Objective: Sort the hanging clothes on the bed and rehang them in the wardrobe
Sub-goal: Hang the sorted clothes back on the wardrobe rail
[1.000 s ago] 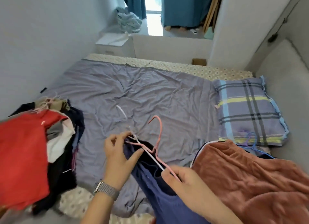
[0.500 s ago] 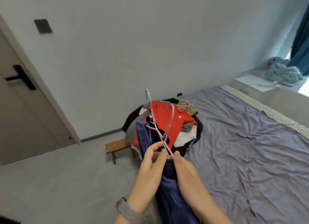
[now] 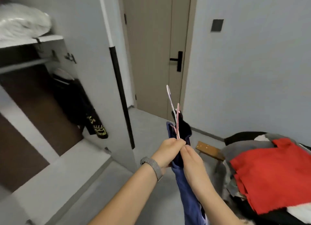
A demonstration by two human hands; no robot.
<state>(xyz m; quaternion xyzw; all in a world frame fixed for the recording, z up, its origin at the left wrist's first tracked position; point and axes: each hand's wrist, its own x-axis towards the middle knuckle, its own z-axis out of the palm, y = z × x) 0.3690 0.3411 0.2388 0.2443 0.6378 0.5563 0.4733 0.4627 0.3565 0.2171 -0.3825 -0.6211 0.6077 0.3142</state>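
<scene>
Holding the two hangers (image 3: 175,117) up together keeps the blue clothes (image 3: 186,186) hanging down, ready for the wardrobe rail (image 3: 25,66), far off to the left of the fingers. The left hand (image 3: 168,150) curls tight round the hanger bottoms. The right hand (image 3: 191,159) presses against the cloth, its fingers straight and close together. More clothes (image 3: 272,172) lie piled to their right.
</scene>
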